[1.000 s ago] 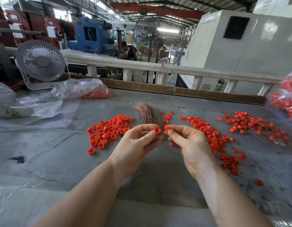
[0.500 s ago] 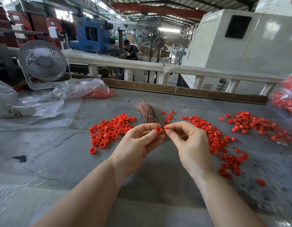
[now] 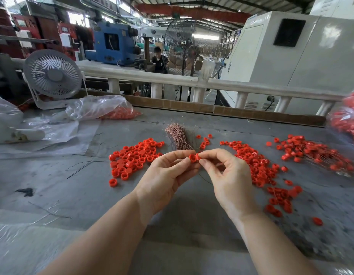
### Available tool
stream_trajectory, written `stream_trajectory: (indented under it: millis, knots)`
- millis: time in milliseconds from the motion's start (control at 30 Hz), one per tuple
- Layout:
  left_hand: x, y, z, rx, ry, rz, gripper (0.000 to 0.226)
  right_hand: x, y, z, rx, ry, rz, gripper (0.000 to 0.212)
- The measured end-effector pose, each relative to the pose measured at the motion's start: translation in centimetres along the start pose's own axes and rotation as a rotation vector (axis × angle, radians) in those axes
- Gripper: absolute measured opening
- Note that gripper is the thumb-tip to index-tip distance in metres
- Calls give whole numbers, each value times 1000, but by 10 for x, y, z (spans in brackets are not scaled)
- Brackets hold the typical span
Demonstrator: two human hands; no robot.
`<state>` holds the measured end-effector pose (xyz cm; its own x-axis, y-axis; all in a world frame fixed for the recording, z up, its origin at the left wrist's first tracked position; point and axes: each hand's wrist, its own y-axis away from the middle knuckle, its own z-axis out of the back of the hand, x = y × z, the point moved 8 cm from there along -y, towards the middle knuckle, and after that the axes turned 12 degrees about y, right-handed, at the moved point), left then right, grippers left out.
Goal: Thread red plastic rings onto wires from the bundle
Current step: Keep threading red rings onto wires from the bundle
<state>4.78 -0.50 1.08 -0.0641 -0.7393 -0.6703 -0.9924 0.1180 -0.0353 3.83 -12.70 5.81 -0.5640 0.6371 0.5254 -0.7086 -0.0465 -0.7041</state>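
Observation:
My left hand (image 3: 168,175) pinches a red plastic ring (image 3: 192,158) between thumb and fingers, and it also holds the lower end of the copper wire bundle (image 3: 179,136), which fans out behind it. My right hand (image 3: 225,175) pinches a second red ring (image 3: 198,155) that touches the first one. A thin wire (image 3: 205,179) hangs down between the two hands. Loose red rings lie in a pile to the left (image 3: 134,157) and in a band to the right (image 3: 259,169). Rings threaded on wires (image 3: 315,153) lie at the far right.
The grey table (image 3: 92,195) carries a small white fan (image 3: 52,76), clear plastic bags of red rings at back left (image 3: 104,110) and at the right edge (image 3: 348,120), and stray dark wires (image 3: 86,163). A white railing (image 3: 172,80) runs behind the table. A person sits beyond it.
My right hand has lifted and turned, and brought its ring against the ring in my left hand. The left hand has stayed in place.

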Motion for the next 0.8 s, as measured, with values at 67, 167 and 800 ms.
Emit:
stream_trajectory:
  millis: [67,167,800]
  knots:
    - [-1,0,0,-1,-11,-15,17,1,0,1,-7,5,16,12]
    - [-3,-1,1,-4,-33,-45,15,2,0,0,-6,9,27,12]
    - [-8,0,0,18,-215,-161,15,6,0,0,20,-5,52,7]
